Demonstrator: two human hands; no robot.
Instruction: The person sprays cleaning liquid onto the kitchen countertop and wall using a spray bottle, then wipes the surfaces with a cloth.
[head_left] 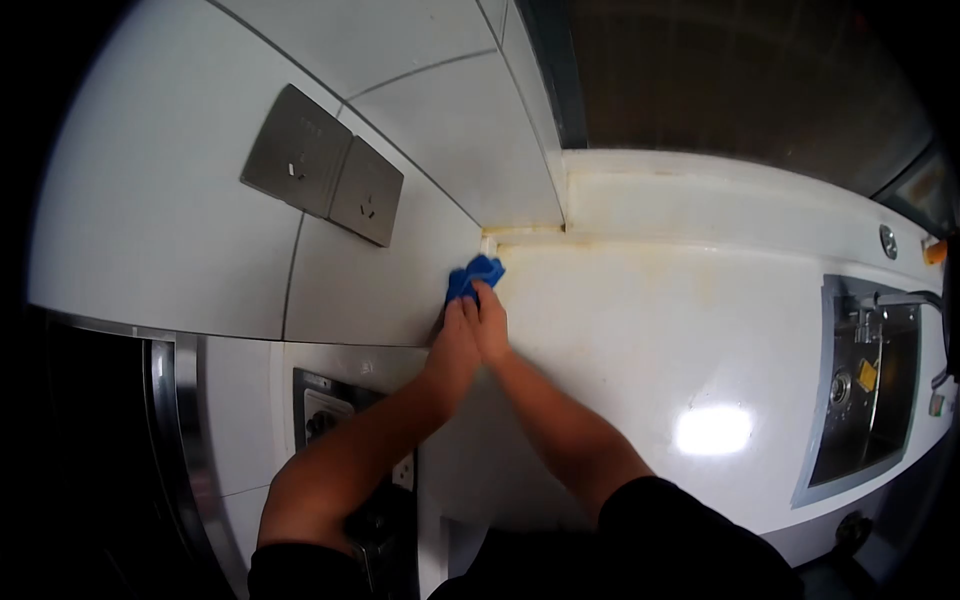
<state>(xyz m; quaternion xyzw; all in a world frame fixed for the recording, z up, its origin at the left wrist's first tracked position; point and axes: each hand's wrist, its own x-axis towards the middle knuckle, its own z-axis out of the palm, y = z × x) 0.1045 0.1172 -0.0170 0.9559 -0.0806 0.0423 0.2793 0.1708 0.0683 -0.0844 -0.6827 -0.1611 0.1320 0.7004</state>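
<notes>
A crumpled blue cloth [476,277] is pressed into the corner where the tiled wall meets the white countertop [610,340]. My left hand [457,332] is closed at the cloth's near left side, close against the wall. Beside it, my right hand [490,318] has its fingers closed on the cloth, and the two hands touch. Part of the left fingers is hidden behind the right hand and the cloth. Yellowish stains [535,236] run along the seam at the back of the counter, just past the cloth.
Two grey wall sockets [330,165] sit on the white tiles at the left. A gas stove [325,410] lies partly under my left forearm. At the right is a steel sink [865,400] with a faucet [905,298] and a yellow sponge [867,375]. A window ledge [690,200] runs along the back.
</notes>
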